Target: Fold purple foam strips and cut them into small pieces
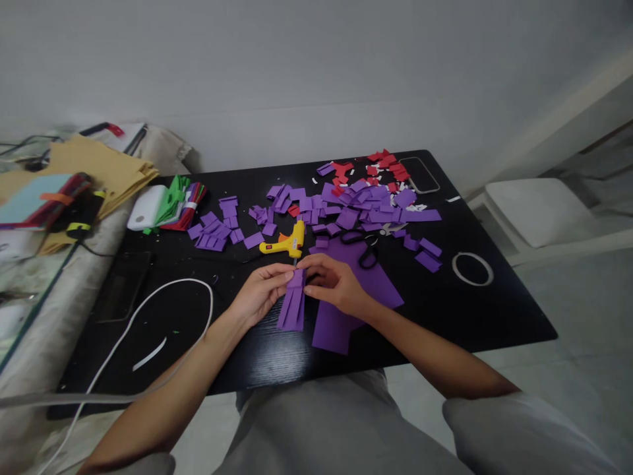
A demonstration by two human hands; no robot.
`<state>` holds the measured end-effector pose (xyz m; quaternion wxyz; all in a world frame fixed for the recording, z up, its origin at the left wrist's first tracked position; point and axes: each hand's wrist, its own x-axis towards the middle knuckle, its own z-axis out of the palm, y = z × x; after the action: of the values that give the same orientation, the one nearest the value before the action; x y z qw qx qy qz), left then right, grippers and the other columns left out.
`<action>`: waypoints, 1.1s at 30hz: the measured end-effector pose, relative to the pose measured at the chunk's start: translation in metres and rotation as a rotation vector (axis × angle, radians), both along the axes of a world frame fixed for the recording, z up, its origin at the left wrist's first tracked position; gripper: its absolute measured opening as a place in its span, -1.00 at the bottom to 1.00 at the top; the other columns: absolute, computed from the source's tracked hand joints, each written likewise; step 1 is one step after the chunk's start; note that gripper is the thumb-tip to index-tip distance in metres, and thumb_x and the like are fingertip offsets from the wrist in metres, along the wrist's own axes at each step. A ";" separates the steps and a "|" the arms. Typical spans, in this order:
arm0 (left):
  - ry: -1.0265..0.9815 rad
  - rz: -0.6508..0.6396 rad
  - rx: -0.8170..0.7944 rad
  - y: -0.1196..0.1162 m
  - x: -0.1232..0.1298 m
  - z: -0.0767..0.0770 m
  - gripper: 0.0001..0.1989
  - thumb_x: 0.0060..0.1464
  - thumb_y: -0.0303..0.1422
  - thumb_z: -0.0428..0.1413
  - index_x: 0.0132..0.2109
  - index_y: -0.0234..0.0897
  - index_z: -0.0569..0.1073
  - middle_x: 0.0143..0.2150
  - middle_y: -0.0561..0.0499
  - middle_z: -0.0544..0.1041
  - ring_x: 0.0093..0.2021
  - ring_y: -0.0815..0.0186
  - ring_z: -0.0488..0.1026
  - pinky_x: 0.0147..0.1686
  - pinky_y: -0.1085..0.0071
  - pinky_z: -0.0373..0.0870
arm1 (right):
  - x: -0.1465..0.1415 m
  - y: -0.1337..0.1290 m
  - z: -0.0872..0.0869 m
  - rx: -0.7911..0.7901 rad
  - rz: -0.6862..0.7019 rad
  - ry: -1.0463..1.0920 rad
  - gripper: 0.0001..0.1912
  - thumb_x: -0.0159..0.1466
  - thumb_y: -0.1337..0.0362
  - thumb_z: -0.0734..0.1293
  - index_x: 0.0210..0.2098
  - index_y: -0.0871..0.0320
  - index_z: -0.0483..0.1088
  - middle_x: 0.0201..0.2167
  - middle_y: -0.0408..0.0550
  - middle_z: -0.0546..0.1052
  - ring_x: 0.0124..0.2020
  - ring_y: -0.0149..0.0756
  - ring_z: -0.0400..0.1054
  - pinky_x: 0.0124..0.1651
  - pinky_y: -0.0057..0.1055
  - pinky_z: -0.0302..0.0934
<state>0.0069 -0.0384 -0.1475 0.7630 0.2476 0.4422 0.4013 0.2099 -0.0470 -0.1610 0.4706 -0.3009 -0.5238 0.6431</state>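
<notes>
My left hand pinches the upper left edge of a purple folded paper piece, whose long strips hang downward toward me. My right hand curls around the upper right of the same piece, its index finger at the top edge and thumb at the side. Just beyond the fingers lies a yellow glue gun, its nozzle pointing toward my hands. Under my right wrist are purple paper sheets. Black-handled scissors rest partly on them.
Small purple folded pieces and red paper scraps spread across the back of the black table. A tape ring lies at right. At left are a white cable, a phone-like dark slab and bundled coloured paper.
</notes>
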 end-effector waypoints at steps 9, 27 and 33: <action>0.109 0.020 0.022 -0.001 0.000 -0.003 -0.68 -0.22 -0.38 0.53 -0.27 -0.38 0.69 -0.38 -0.05 0.68 -0.43 0.40 0.58 -0.35 0.52 0.56 | -0.001 0.000 -0.001 0.100 -0.110 -0.144 -0.84 0.23 0.34 0.47 -0.19 0.05 0.62 -0.03 -0.03 0.59 -0.03 -0.24 0.56 0.01 -0.29 0.53; 0.553 -0.097 0.522 -0.002 -0.014 0.005 -0.76 0.08 -0.26 0.30 -0.16 -0.32 0.66 -0.29 -0.04 0.66 -0.31 0.29 0.58 -0.22 0.38 0.52 | 0.002 0.002 -0.008 0.534 -0.317 -0.571 -0.97 0.33 0.36 0.47 -0.25 0.11 0.57 -0.28 -0.06 0.69 -0.24 -0.25 0.58 -0.11 -0.33 0.43; 0.922 -0.219 1.012 -0.005 -0.020 0.001 -0.85 0.16 -0.39 0.27 -0.11 -0.27 0.58 -0.29 0.04 0.59 -0.33 0.34 0.50 -0.31 0.46 0.43 | 0.000 0.002 -0.012 0.445 -0.282 -0.583 -0.99 0.31 0.34 0.48 -0.25 0.11 0.59 -0.28 -0.06 0.68 -0.25 -0.25 0.57 -0.18 -0.36 0.37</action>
<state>-0.0131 -0.0439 -0.1470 0.3242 0.7614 0.4522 0.3326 0.2098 -0.0445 -0.1730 0.4397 -0.4308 -0.7155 0.3304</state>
